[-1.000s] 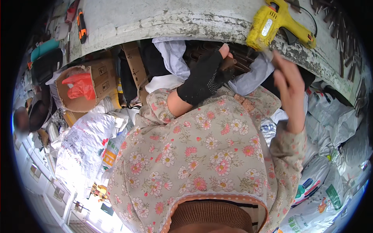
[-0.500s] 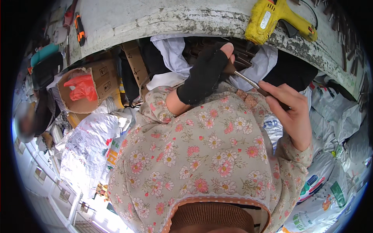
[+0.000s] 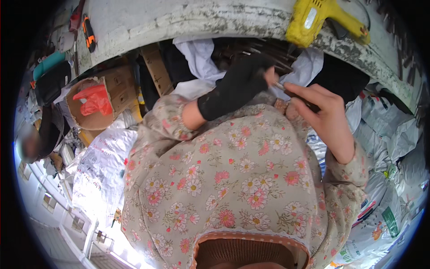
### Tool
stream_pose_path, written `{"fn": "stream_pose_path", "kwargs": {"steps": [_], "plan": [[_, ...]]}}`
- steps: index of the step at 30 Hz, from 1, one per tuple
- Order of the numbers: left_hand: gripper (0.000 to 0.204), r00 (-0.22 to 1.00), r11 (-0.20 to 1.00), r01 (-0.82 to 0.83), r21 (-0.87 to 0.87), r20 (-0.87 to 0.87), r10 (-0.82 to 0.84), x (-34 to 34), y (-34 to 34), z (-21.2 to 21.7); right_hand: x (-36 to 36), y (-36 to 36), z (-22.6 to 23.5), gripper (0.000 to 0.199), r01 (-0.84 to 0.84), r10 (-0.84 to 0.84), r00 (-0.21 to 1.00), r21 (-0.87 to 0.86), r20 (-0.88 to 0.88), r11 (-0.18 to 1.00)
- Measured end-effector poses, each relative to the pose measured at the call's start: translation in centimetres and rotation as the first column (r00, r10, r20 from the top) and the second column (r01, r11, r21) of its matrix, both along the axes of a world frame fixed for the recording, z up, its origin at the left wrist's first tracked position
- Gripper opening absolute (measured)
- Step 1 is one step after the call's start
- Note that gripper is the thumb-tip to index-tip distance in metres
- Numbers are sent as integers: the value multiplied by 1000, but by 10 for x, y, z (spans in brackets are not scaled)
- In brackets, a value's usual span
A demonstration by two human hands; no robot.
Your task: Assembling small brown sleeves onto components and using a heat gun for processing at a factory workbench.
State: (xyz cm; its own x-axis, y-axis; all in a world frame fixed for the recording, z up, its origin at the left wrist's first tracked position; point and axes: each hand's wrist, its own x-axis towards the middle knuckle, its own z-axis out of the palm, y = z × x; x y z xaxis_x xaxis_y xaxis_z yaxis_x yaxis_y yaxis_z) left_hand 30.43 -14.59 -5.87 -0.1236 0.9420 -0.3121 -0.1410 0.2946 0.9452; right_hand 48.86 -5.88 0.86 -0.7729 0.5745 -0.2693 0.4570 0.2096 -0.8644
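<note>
Right hand (image 3: 323, 107), bare: thumb and fingers pinch a slim metal rod (image 3: 280, 85), which sits between the two hands, its end near the left fingertips. Left hand (image 3: 248, 80), in a black fingerless glove (image 3: 226, 92): fingers curled, blurred (cannot tell whether they grip anything). Just beyond, dark brown rods (image 3: 255, 48) lie below the worktable (image 3: 197, 22); on it, a yellow glue gun (image 3: 309, 24).

A workshop: the worn bench (image 3: 179, 20) carries a glue gun (image 3: 308, 30) and rods (image 3: 400, 67) far right, a cutter (image 3: 88, 34) far left.
</note>
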Motion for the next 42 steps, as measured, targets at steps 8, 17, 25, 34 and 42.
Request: {"fn": "stream_pose_path", "kwargs": {"steps": [8,17,25,34,42], "plan": [[25,339,774,415,478,-871,357,-34,-4,-10,-19,-8,-50,25,89,-95,991,-59,-98,994],[20,397,797,301,523,-829,394,-54,128,11,-26,-3,-135,32,-40,66,998,576,-25,816],[28,-171,904,401,147,-958,231,-79,229,-14,54,61,-51,20,-119,114,983,25,147,993],[18,644,934,-168,316,-682,347,-34,101,23,192,243,-80,30,78,-839,516,967,170,244],[18,962,964,-266,15,-66,267,14,18,-17,182,233,-87,31,728,-781,586,564,-216,390]]}}
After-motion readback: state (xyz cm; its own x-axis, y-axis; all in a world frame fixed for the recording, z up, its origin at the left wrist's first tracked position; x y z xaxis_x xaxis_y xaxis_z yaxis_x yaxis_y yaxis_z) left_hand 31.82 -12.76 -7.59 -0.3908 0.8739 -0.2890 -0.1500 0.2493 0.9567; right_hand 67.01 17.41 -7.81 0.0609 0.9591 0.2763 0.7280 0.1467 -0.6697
